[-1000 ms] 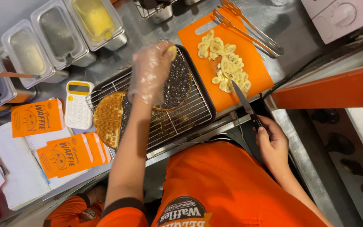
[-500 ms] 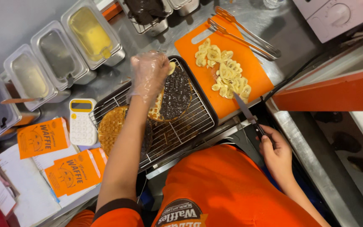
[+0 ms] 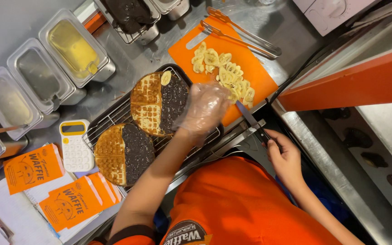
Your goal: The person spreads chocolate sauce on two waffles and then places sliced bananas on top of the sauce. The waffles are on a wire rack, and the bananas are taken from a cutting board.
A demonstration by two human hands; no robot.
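My left hand (image 3: pixel 205 109), in a clear plastic glove, hovers with loosely spread fingers over the near edge of an orange cutting board (image 3: pixel 262 75), next to a pile of banana slices (image 3: pixel 223 70). It holds nothing that I can see. Just left of it lies a round waffle (image 3: pixel 153 102), half covered in dark chocolate, with one banana slice (image 3: pixel 165 78) at its top. A second half-chocolate waffle (image 3: pixel 123 154) lies lower left on the same wire rack (image 3: pixel 107 122). My bare right hand (image 3: pixel 286 156) grips the handle of a knife (image 3: pixel 248 115) whose blade rests at the board's edge.
Metal tongs (image 3: pixel 246 38) lie across the far side of the board. Steel tubs with sauces (image 3: pixel 71 45) line the back left, and one with chocolate (image 3: pixel 130 13) stands at the top. A white and yellow calculator (image 3: pixel 74 145) and orange paper sleeves (image 3: pixel 32 165) sit left of the rack.
My left hand has lifted off the upper waffle and moved right to the cutting board, leaving a banana slice on the waffle. The right hand with the knife has stayed put.
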